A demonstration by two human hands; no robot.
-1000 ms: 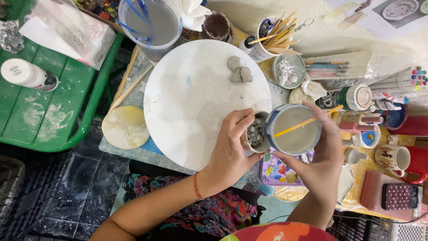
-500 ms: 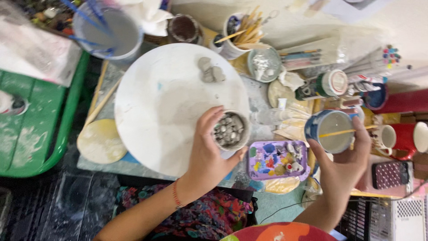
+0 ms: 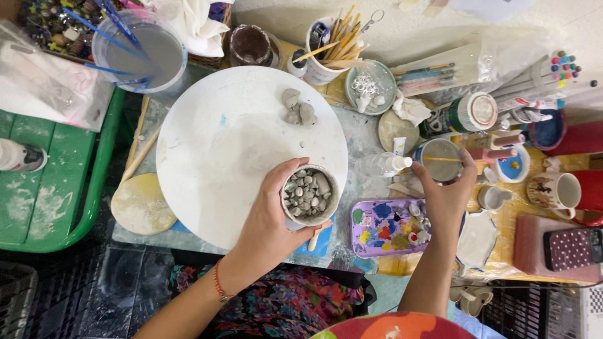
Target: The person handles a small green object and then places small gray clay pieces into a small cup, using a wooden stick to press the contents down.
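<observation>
- Head view, left side: the left hand (image 3: 273, 220) is wrapped around a small cup of grey pebbles (image 3: 309, 194), fingers clamped on its wall from the left and the thumb curling over the near rim. The cup stands upright with its mouth facing up, at the near right edge of the round white board (image 3: 226, 150).
- Head view, right side: the right hand (image 3: 446, 194) reaches away from the body to a small blue-rimmed jar (image 3: 440, 160), which lies just beyond its fingertips. The fingers close on the jar's rim from the near side, thumb on the left and forefinger on the right.
- A thin yellow stick (image 3: 440, 159) lies across the jar's mouth, its long axis running left to right, crosswise to the reaching arm.
- The two containers are well apart: the cup sits left of the jar and nearer the body, with a clear dropper bottle (image 3: 383, 165) lying on its side between them.
- A purple paint palette (image 3: 392, 227) rests on the desk (image 3: 361, 135) just beside the right forearm, between the two arms.
- At the far edge of the board, three grey clay lumps (image 3: 296, 108) sit touching each other, well away from both hands.
- Further off stand a white pot of brushes (image 3: 326, 59) and a large tub of cloudy water (image 3: 139, 50); a green tray (image 3: 50, 182) lies off to the left.
</observation>
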